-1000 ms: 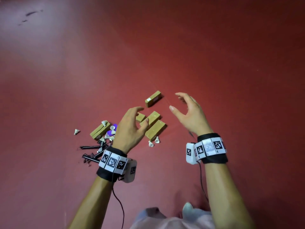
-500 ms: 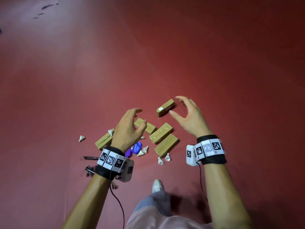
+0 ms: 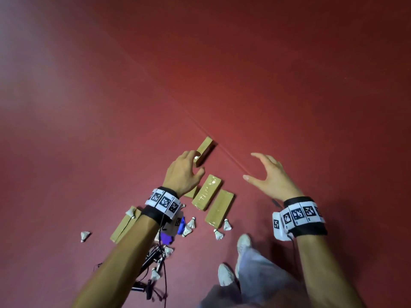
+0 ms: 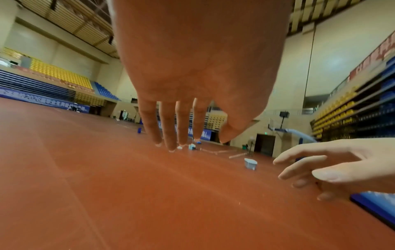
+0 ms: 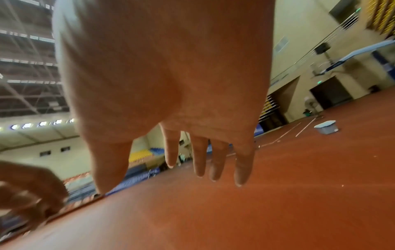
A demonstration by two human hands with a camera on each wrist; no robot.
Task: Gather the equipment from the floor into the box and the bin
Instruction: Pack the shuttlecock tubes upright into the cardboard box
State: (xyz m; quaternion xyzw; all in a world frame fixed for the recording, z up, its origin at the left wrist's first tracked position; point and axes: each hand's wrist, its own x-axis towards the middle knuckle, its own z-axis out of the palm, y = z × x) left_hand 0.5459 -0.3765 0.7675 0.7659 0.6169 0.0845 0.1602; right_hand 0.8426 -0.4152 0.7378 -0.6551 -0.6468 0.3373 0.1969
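- Left hand (image 3: 183,172): held above the red floor (image 3: 289,85), fingers loosely curved and grasping nothing; its fingertips overlap the near end of the farthest tan box (image 3: 204,150) in the head view, though contact cannot be confirmed.
- Right hand (image 3: 270,177): released, fingers spread and slightly bent, over bare floor to the right of the boxes; empty.
- Two tan boxes (image 3: 208,192) and (image 3: 220,207): lying flat, side by side, between the two wrists.
- Another tan box (image 3: 124,225): lying left of the left forearm, a shuttlecock (image 3: 131,212) at its far end.
- White shuttlecocks (image 3: 226,225): scattered on the floor around the near ends of the boxes; one (image 3: 84,236) lies apart to the left.
- Purple item (image 3: 165,237) and a dark tangle of equipment (image 3: 153,258): partly hidden under the left forearm.
- Pale bin (image 5: 326,129): standing well away on the floor, seen in the right-wrist view.
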